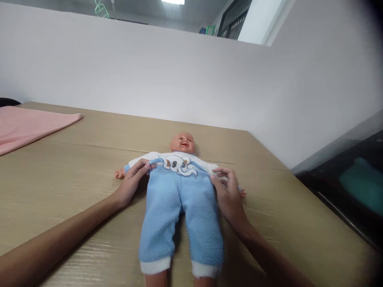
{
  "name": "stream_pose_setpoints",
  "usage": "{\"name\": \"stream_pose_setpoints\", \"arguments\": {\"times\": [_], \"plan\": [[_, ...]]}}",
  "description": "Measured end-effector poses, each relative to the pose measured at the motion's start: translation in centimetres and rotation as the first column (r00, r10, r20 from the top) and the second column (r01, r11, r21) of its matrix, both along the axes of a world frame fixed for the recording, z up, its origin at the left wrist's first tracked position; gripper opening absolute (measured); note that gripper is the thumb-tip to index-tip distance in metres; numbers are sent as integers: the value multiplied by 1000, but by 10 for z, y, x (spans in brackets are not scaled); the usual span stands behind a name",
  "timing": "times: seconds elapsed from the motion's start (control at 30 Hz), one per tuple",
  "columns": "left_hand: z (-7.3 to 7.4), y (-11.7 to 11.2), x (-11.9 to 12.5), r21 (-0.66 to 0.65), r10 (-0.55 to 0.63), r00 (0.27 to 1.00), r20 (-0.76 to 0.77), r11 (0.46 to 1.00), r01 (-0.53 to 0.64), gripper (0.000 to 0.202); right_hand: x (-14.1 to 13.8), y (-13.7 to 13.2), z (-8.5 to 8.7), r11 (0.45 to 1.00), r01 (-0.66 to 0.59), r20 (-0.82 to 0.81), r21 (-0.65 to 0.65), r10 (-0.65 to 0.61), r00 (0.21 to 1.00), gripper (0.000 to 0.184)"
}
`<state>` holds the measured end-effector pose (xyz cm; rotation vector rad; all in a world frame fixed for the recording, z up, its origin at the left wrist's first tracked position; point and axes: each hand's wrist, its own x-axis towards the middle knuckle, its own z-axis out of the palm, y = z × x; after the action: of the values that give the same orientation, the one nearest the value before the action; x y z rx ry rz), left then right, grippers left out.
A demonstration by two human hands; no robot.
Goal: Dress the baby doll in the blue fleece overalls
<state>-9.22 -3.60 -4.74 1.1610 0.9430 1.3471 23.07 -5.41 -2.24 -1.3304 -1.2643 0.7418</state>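
A baby doll (183, 142) lies on its back on the table, head toward the wall, arms spread to both sides. It wears a light blue fleece romper (167, 191) with white leg cuffs, a white top part and an elephant face (179, 164) on the chest. My left hand (133, 183) pinches the blue edge of the romper at the chest's left side. On the opposite side, my right hand (229, 193) has its thumb and fingers closed on the romper's edge, partly covering the doll's arm. The doll's feet are out of view below.
The doll lies on a wood-toned table (98, 239) with a seam across it. A pink cloth (26, 125) is spread at the far left. Behind stands a white wall (134, 71). Beyond the table's right edge is a dark object (338, 175) with a green patch.
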Motion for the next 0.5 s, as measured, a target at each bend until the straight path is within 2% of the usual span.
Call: {"name": "stream_pose_setpoints", "arguments": {"times": [0.07,0.1,0.17,0.23,0.3,0.4,0.47,0.5], "plan": [[0,-1,2,103,15,998,-56,995,-9,35,-7,-2,18,990,74,143,117,-91,986,28],[1,-1,3,158,25,996,-86,987,-11,34,-13,-1,29,987,47,205,154,-78,976,24],[3,-3,5,227,53,992,-116,974,-26,33,-29,9,54,975,-117,297,187,58,953,15],[5,-5,6,239,70,991,-115,970,-41,35,-52,28,76,923,-322,433,212,207,877,8],[7,-7,7,234,70,990,-120,971,-40,35,-80,55,93,860,-478,561,177,311,767,5],[7,-12,7,270,63,984,-164,963,-17,36,-125,99,102,780,-620,719,83,384,579,2],[6,-14,7,318,75,978,-195,948,-10,34,-152,123,101,648,-761,767,-30,504,398,10],[5,-15,7,339,83,975,-208,941,-7,32,-163,133,98,556,-820,767,-134,582,270,18]]}}
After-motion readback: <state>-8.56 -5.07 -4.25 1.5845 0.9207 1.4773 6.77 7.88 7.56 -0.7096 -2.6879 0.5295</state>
